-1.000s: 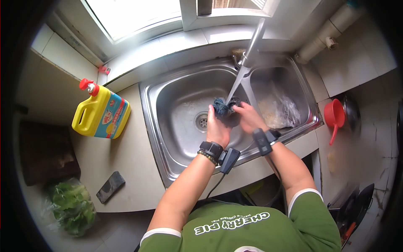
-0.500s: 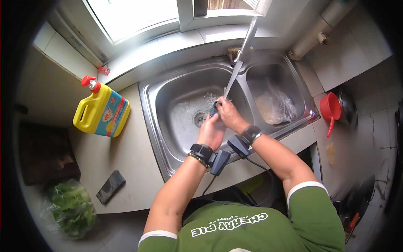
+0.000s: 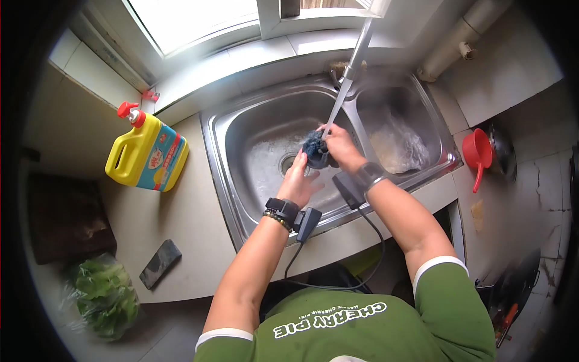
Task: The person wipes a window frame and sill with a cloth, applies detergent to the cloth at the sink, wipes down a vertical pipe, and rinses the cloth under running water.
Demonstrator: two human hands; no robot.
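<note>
A crumpled dark blue cloth (image 3: 315, 147) is held over the large sink basin (image 3: 250, 130), under the water running from the faucet (image 3: 348, 73). My right hand (image 3: 342, 148) grips its right side, with the fingertips by the stream. From the lower left, my left hand (image 3: 297, 181) pinches the cloth's edge between its digits; its lower fingers are spread and blurred. Below the hands, the drain (image 3: 289, 164) is partly covered. Both wrists wear dark straps with small boxes and a cable.
A yellow pump jug (image 3: 148, 151) and a dark phone-like slab (image 3: 160, 264) stand and lie on the left counter. Bagged leafy greens (image 3: 104, 295) are at lower left. The smaller basin holds a clear plastic bag (image 3: 401, 148). A red ladle (image 3: 477, 151) is at right.
The cloth has opened out from a small dark bundle and shows more of itself. My right hand has moved slightly up and right, and my left hand's lower fingers have spread.
</note>
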